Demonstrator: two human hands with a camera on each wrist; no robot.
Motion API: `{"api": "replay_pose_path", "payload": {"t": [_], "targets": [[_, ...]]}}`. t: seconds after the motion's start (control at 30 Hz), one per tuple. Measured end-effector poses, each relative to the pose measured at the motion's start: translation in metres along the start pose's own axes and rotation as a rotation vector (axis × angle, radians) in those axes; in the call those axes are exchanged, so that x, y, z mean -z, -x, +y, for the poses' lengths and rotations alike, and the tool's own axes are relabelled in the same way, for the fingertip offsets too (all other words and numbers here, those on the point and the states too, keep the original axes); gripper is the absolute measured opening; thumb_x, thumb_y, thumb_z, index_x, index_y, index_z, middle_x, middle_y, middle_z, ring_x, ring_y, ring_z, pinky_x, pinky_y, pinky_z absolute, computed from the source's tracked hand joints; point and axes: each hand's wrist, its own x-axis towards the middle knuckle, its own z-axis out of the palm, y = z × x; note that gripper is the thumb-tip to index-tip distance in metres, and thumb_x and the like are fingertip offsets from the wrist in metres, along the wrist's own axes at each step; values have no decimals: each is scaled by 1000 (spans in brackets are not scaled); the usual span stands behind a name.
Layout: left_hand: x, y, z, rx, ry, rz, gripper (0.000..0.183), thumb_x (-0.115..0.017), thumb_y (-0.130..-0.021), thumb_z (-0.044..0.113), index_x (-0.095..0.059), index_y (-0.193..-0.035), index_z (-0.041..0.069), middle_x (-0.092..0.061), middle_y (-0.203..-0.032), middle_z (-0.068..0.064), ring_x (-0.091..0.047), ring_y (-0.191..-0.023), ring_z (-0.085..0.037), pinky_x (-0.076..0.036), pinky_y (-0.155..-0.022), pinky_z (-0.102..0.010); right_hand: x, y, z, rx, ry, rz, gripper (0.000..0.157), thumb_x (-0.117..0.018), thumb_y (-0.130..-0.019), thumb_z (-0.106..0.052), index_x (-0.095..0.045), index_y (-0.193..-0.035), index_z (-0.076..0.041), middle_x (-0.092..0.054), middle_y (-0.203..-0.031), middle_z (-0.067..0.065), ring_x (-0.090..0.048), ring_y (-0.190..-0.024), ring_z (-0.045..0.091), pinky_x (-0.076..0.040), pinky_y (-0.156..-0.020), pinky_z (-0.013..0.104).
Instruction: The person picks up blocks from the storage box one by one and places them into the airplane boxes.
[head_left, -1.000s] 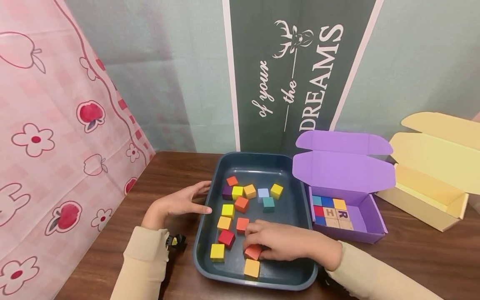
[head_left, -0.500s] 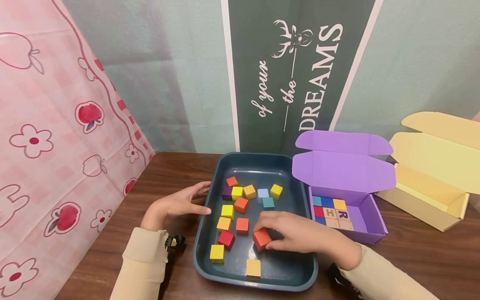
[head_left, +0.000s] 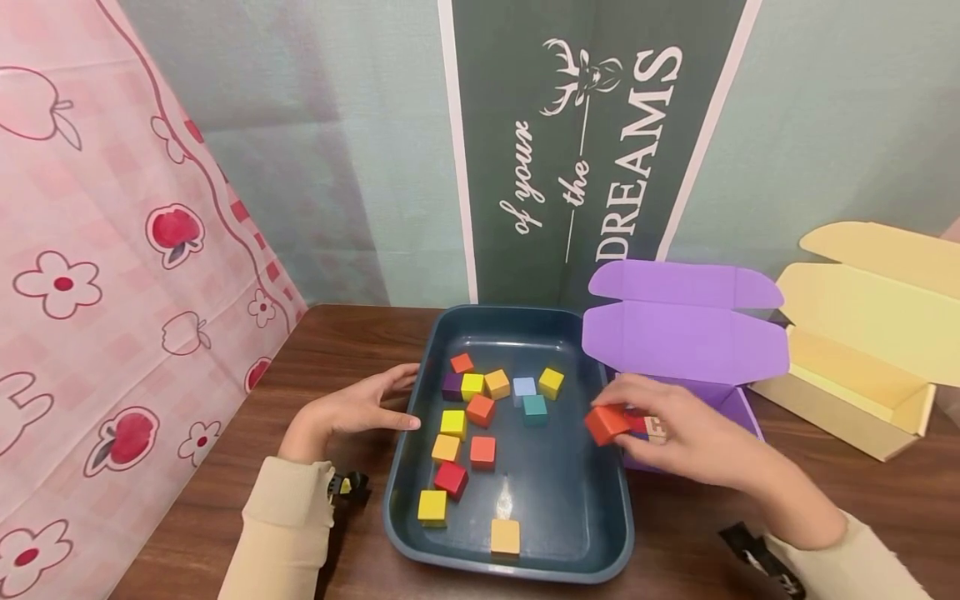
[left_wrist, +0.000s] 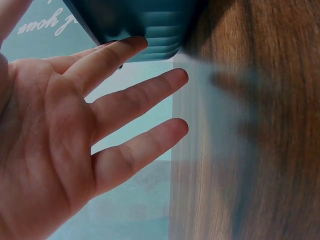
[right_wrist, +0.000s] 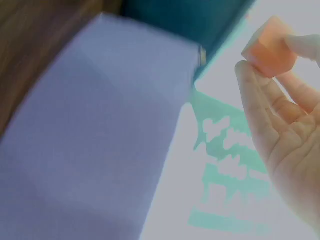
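My right hand point(head_left: 678, 429) pinches an orange-red cube point(head_left: 607, 424) between thumb and fingers, lifted over the tray's right rim beside the purple box point(head_left: 686, 337). In the right wrist view the same cube point(right_wrist: 272, 48) sits between thumb and fingertips. My left hand point(head_left: 363, 406) is at the left rim of the dark blue tray point(head_left: 558, 567). Its fingers point(left_wrist: 145, 97) are straight and spread in the left wrist view, with one fingertip at the tray's outer wall. Inside the tray lie several loose cubes, among them a red cube point(head_left: 452, 479), a teal cube point(head_left: 535, 408) and a yellow cube point(head_left: 432, 507).
The purple box stands with its lid up, right of the tray; the hand covers most of its inside, where a few blocks show. Farther right is an open pale yellow box point(head_left: 840, 408). A green cloth point(head_left: 337, 167) hangs behind the wooden table point(head_left: 225, 500).
My right hand has taken hold of the orange-red cube in the tray, lifted it and carried it right toward the purple box. The left hand stays at the tray's left rim.
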Motion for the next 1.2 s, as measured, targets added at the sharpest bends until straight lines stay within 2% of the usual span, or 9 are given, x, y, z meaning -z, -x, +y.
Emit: {"api": "replay_pose_path", "payload": {"t": [0.13, 0.33, 0.4, 0.5, 0.63, 0.77, 0.87, 1.0, 1.2], "targets": [[0, 0, 0, 1, 3, -5, 91, -75, -88, 29, -19, -157, 8, -31, -161, -19, -25, -149, -44, -32, -116, -62, 17, 18, 12, -14, 60, 62, 49, -84, -76, -7, -63, -114, -29, -62, -99, -20, -60, -88, -1, -54, -80, 14], [-1, 2, -1, -8, 6, -3, 91, -75, -88, 29, -19, -157, 7, -31, -160, -20, -25, -148, -46, -34, -114, -62, 30, 43, 35, -36, 151, 104, 54, -90, -67, -6, -66, -111, -25, -63, -96, -18, -65, -88, -4, -48, -80, 3], [-1, 2, -1, -9, 5, -2, 91, -75, -88, 28, -19, -157, 7, -31, -160, -20, -26, -148, -46, -35, -114, -62, 34, 52, 43, -62, 189, 106, 53, -91, -65, -8, -66, -109, -25, -64, -95, -18, -65, -87, -4, -48, -78, 3], [-1, 1, -1, -12, 5, -4, 91, -75, -88, 28, -19, -157, 7, -32, -160, -20, -26, -148, -46, -36, -114, -61, 39, 63, 54, -115, 267, 100, 51, -92, -63, -12, -67, -105, -26, -65, -92, -20, -59, -81, -7, -48, -68, 9], [0, 1, -1, -18, 8, -10, 91, -75, -89, 28, -19, -157, 7, -32, -160, -20, -26, -148, -46, -35, -114, -61, 42, 74, 64, -199, 320, 48, 44, -92, -64, -15, -68, -99, -24, -63, -87, -17, -51, -75, -6, -45, -59, 18], [0, 1, -1, -12, 6, -14, 91, -75, -89, 28, -19, -157, 8, -31, -160, -20, -25, -149, -46, -33, -115, -62, 39, 78, 68, -306, 319, -66, 38, -90, -68, -19, -67, -98, -22, -61, -89, -14, -49, -79, -4, -47, -64, 20], [0, 0, -1, -5, 0, -21, 91, -74, -89, 29, -18, -157, 8, -30, -161, -20, -25, -149, -45, -33, -115, -62, 36, 79, 69, -362, 340, -137, 36, -89, -70, -22, -68, -98, -21, -61, -92, -12, -51, -84, 3, -49, -68, 22], [-1, 0, -1, -8, -5, -23, 90, -74, -89, 29, -18, -157, 7, -30, -161, -20, -25, -149, -45, -33, -115, -62, 32, 78, 69, -386, 364, -150, 34, -90, -67, -22, -72, -96, -20, -62, -93, -8, -49, -92, 17, -46, -70, 27], [0, 0, 0, -11, 7, -13, 90, -74, -89, 28, -19, -157, 7, -31, -160, -20, -26, -148, -46, -35, -114, -61, 31, 76, 69, -478, 375, -180, 34, -91, -66, -27, -76, -96, -25, -55, -96, 3, -45, -96, 25, -38, -64, 31]]}}
